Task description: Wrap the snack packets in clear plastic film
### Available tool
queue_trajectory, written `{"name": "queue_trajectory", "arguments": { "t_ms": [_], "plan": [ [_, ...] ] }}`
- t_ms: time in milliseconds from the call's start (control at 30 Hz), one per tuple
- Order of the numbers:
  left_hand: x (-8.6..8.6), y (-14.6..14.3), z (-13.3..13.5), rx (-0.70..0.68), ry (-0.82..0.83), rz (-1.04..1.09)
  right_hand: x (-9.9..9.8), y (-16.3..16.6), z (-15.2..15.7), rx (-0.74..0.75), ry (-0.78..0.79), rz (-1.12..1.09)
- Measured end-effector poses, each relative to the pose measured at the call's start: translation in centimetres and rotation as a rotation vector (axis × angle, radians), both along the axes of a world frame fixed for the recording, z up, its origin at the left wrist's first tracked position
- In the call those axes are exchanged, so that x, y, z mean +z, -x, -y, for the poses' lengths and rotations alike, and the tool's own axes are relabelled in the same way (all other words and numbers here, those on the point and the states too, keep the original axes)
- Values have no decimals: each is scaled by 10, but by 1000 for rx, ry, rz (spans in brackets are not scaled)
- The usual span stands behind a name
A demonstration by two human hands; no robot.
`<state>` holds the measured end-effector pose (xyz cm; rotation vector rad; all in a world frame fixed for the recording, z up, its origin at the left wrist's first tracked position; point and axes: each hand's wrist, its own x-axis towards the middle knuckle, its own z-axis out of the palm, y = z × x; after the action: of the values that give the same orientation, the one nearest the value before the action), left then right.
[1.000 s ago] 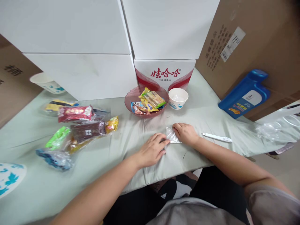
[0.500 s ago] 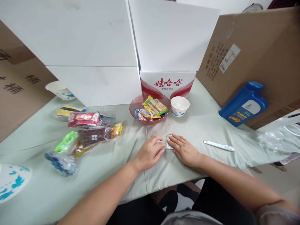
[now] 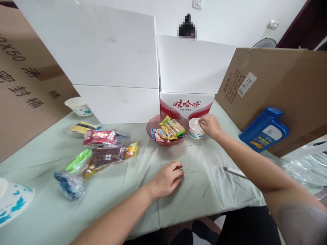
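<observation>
My right hand (image 3: 211, 125) is stretched out to the small white paper bowl (image 3: 195, 131) and pinches a small clear plastic wrapper (image 3: 197, 121) over its rim. Beside the bowl on its left stands a pink dish (image 3: 154, 124) filled with wrapped snacks (image 3: 168, 128). My left hand (image 3: 167, 177) rests on the pale green tablecloth (image 3: 194, 183) near the front edge, its fingers curled under with nothing showing in them.
Several snack packets (image 3: 99, 153) lie at the left. A white pen (image 3: 235, 172) lies by my right forearm. White boxes (image 3: 122, 64), a red and white carton (image 3: 186, 103) and brown cartons (image 3: 276, 81) wall in the back. A blue bottle (image 3: 265, 129) lies right; paper bowls (image 3: 76, 106) stand left.
My right hand has lifted the small wrapper off the cloth and carried it away to the white bowl. My left hand has stayed in place and curled. The view has tilted upward.
</observation>
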<state>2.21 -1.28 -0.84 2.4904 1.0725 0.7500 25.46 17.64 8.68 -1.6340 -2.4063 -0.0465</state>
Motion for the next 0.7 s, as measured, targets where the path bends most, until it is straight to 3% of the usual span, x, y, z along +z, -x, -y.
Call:
{"name": "queue_trajectory", "arguments": {
  "t_ms": [100, 200, 333, 467, 567, 633, 700],
  "plan": [
    [1, 1, -2, -19, 14, -1, 0, 23, -37, -7, 269, 137],
    [3, 2, -3, -34, 31, -4, -11, 38, -48, 5, 501, 267],
    [3, 1, -4, -32, 47, -41, -10, 42, -46, 16, 587, 363],
    [2, -1, -5, -22, 45, -62, 24, 47, -43, -68, 438, 375],
    [2, -3, -5, -21, 40, -83, 53, 73, -23, -138, 144, 272],
    [4, -4, -6, -32, 30, -106, 62, 104, 5, -9, -84, 5],
    [5, -4, -7, -49, 31, -121, 56, 143, 40, 280, -34, -130]
  ]
}}
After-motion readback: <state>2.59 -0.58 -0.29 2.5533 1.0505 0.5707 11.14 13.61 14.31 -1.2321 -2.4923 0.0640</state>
